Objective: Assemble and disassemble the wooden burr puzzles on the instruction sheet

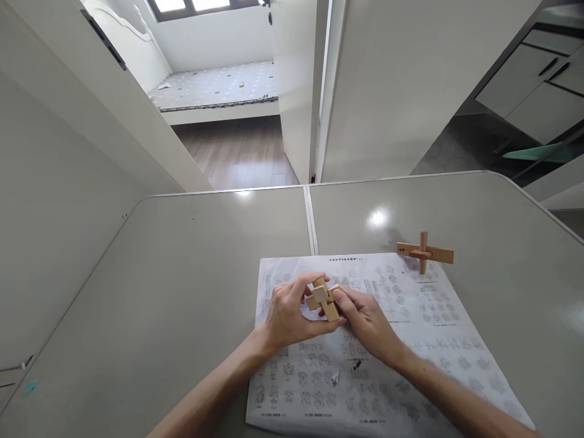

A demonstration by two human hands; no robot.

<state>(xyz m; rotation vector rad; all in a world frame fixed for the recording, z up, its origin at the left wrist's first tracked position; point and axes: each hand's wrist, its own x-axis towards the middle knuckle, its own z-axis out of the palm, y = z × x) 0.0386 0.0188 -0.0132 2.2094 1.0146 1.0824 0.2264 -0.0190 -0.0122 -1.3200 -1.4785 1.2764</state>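
our left hand point(287, 309) curls thumb and fingers around a wooden burr puzzle point(322, 297), which we hold over the printed diagram sheet point(387, 389); our right hand point(368, 317) pinches its right side, thumb on top. farther right, a cross-shaped wooden puzzle point(423, 252) marked 2 rests at the sheet's far right corner.

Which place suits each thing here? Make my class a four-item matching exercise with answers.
1. Pale wooden interlocking block puzzle
2. Brown wooden cross
3. White printed paper sheet
4. White patterned mattress

A. Below the dark-framed window
B. Spread on the grey table
C. Held by left hand and right hand
D. At the sheet's far right corner

Pairs: 1-C; 2-D; 3-B; 4-A
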